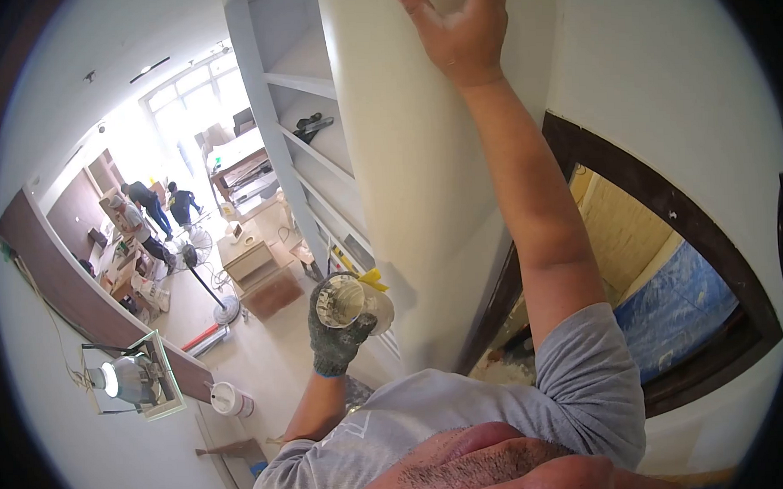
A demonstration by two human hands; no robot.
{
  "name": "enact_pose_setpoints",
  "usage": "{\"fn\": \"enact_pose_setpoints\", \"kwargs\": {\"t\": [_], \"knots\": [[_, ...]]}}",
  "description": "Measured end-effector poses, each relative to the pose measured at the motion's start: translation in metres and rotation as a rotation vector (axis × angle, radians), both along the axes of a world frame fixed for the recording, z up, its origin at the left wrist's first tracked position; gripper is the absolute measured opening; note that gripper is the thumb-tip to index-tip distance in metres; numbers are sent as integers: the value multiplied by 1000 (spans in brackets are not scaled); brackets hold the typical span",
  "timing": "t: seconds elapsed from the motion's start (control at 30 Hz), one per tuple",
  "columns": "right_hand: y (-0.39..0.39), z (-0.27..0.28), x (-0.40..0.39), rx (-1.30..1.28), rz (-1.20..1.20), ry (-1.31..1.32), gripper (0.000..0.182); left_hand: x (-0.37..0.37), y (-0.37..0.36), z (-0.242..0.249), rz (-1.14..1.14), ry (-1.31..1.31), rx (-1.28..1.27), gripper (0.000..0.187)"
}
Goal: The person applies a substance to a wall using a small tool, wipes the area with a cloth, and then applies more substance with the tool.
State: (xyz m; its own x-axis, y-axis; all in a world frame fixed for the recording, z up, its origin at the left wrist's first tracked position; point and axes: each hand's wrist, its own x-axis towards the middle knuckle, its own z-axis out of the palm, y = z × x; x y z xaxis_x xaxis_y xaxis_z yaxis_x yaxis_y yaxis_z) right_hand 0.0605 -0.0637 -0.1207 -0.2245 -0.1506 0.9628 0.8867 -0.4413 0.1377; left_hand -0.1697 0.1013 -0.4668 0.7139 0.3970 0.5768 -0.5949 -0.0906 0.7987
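Observation:
In a dark grey work glove, my left hand (334,333) grips a whitish plastic tub (343,301) smeared inside with pale paste. Its open mouth is tilted toward me. A bright yellow strip (373,278) shows beside the rim. My bare right hand (466,35) is raised high against the cream wall panel (414,157), thumb stretched away from the palm. The top edge of the view cuts off most of its fingers. Pale dust marks the skin.
Built-in shelves (305,101) stand left of the panel, with dark tools (312,126) on one. A dark wooden frame (665,183) lies to the right. A lit work lamp (129,377), white bucket (231,399) and pedestal fan (205,277) are left. Several people work farther back.

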Motion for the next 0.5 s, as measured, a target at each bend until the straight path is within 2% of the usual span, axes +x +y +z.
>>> {"fn": "enact_pose_setpoints", "kwargs": {"t": [0.07,0.17,0.27,0.5], "knots": [[0,-4,8,107,127,64,85,1,1,-1,3,-6,13,79],[-5,3,-7,257,61,541,86,0,-1,1,8,-7,13,78],[-2,2,4,149,-223,455,92,-1,0,1,29,-7,30,78],[-5,3,-1,34,-255,413,94,1,3,-3,8,5,15,79]]}}
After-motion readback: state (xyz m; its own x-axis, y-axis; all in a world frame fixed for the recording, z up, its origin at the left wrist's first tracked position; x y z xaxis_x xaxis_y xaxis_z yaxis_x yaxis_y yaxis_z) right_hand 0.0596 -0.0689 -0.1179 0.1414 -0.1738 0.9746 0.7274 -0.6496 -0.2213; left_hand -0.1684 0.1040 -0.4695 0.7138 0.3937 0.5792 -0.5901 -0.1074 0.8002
